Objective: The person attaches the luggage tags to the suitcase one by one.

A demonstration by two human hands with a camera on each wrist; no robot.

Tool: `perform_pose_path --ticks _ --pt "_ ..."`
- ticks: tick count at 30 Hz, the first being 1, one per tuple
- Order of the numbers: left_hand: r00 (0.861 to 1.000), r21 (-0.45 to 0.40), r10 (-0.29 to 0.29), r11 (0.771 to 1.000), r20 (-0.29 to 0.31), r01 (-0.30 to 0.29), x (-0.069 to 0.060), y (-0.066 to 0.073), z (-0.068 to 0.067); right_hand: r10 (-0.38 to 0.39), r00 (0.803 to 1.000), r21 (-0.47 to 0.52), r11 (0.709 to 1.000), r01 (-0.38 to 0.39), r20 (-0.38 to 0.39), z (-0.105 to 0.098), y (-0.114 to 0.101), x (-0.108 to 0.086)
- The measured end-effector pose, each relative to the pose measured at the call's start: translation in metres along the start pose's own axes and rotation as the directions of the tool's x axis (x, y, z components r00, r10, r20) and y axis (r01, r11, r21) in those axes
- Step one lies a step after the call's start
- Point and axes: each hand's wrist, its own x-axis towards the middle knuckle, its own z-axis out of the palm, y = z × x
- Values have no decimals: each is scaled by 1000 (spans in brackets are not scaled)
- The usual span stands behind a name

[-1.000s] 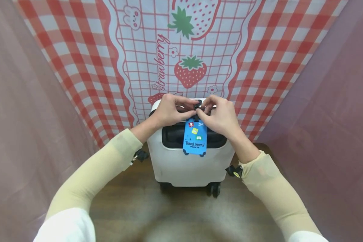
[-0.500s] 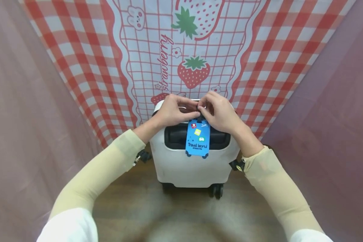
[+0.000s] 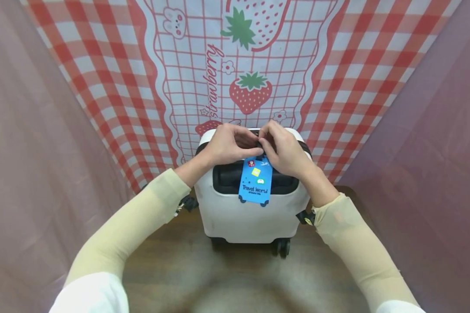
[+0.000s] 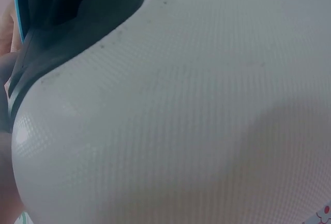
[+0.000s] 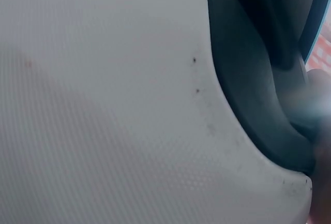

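A blue luggage tag (image 3: 255, 181) reading "Travel World" hangs by a black strap (image 3: 260, 152) over the black handle recess of a white suitcase (image 3: 250, 219). From the left, my left hand (image 3: 231, 143) pinches the strap area just above the tag, thumb lowest. My right hand (image 3: 283, 148) pinches the strap's upper part with thumb and index finger, close to the left fingertips. The fingers partly hide the strap. In the left wrist view the suitcase shell (image 4: 170, 105) fills most of the picture; the right wrist view shows the shell (image 5: 114, 105) beside the dark recess (image 5: 243, 89).
Behind the suitcase hangs a red-and-white checked cloth (image 3: 121, 78) with strawberries. Pinkish curtains (image 3: 43, 152) stand at both sides. The suitcase's black wheels (image 3: 283, 247) rest on a brown wooden floor (image 3: 219, 282).
Over the last second the suitcase and hands have shifted slightly right in the head view. My right fingers have moved a little along the strap, and the left thumb sits slightly lower.
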Motion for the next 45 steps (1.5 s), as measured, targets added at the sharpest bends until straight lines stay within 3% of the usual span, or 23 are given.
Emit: perform_pose_path --ticks 6,11,37,45 --pt "1000 3 4 1000 0 -4 0 2 0 -8 1000 17 1000 8 -30 -1 -1 1" --pt "1000 12 3 1000 -1 -3 1 2 0 47 997 73 996 -43 -64 -2 1 0" --pt "1000 10 -19 1000 -3 19 1 1 2 179 982 204 965 -164 -54 -6 4 -4" --pt "1000 32 -18 999 -13 19 2 1 2 186 981 239 957 -166 -61 -7 3 -4"
